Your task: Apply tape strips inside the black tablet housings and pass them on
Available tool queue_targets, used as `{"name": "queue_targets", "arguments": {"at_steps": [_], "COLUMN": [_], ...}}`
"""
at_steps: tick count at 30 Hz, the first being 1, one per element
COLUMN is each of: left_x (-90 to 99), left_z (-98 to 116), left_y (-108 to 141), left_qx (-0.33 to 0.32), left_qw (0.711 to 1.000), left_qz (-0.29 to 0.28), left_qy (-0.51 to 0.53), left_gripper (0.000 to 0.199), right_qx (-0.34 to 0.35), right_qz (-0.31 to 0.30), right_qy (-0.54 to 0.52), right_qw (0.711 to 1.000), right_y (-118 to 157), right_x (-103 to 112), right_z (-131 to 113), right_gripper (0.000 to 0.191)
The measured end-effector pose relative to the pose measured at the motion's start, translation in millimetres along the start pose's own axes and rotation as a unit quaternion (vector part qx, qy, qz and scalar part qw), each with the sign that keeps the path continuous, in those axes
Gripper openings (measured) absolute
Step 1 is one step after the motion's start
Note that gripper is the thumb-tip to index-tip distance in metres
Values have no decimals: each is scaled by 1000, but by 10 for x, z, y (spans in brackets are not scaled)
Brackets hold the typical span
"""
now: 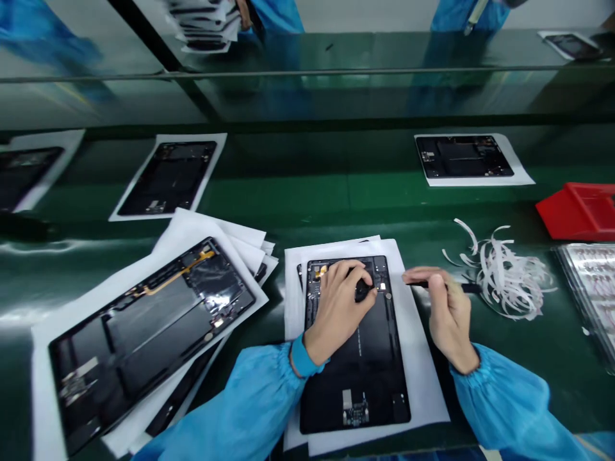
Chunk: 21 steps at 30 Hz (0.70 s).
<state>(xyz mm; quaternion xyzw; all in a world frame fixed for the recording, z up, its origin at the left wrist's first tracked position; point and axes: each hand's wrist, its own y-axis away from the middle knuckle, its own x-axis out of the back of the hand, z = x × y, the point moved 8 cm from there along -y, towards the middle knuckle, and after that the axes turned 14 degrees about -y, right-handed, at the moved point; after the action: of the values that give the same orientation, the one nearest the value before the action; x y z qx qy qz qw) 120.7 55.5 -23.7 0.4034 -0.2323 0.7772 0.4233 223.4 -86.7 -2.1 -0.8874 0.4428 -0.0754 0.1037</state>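
Note:
My left hand (342, 301) rests over the upper part of an opened tablet housing (358, 358). Its thumb and fingers are curled together at a small dark part, mostly hidden, that I cannot make out. A thin black tool (471, 288), possibly tweezers, lies in my right hand (449, 314), held between thumb and fingers to the right of the housing. That housing sits upright on white sheets (423, 390), with a small board showing near its lower end. To the left, a second tablet housing (158, 333) with an orange flex cable lies tilted on stacked white sheets.
Curled white strips (514, 282) are heaped on the right, near a red bin (579, 211) and a clear tray (593, 282) of small parts. Further tablet housings (168, 178) lie on white sheets along the green belt (317, 198). Blue-sleeved people stand across.

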Motion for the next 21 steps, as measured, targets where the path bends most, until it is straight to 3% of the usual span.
{"name": "queue_targets", "arguments": {"at_steps": [3, 6, 9, 12, 15, 18, 21], "left_x": [206, 470, 500, 307, 77, -36, -98], "left_z": [-93, -257, -380, -328, -114, 12, 25], "left_y": [103, 384, 733, 1036, 1247, 1399, 1538], "left_qx": [-2, 27, 81, 128, 149, 186, 220], "left_qw": [999, 996, 988, 963, 907, 860, 853], "left_qz": [30, 59, -1, -105, -179, -157, -111], "left_qy": [33, 66, 131, 212, 350, 448, 461], "left_gripper": [17, 5, 10, 22, 40, 51, 52], "right_qx": [8, 8, -14, -9, 20, 91, 180], "right_qz": [-103, -235, -286, -282, -271, -313, -338], "right_qy": [103, 250, 313, 269, 202, 206, 271], "right_qw": [989, 939, 906, 921, 941, 923, 883], "right_y": [-76, -41, -34, -16, 196, 636, 1034], "right_x": [-357, -770, -948, -923, -770, -670, -645], "right_z": [-111, 23, 205, 54, -411, -880, -1093], "right_gripper": [23, 15, 13, 13, 8, 25, 40]}}
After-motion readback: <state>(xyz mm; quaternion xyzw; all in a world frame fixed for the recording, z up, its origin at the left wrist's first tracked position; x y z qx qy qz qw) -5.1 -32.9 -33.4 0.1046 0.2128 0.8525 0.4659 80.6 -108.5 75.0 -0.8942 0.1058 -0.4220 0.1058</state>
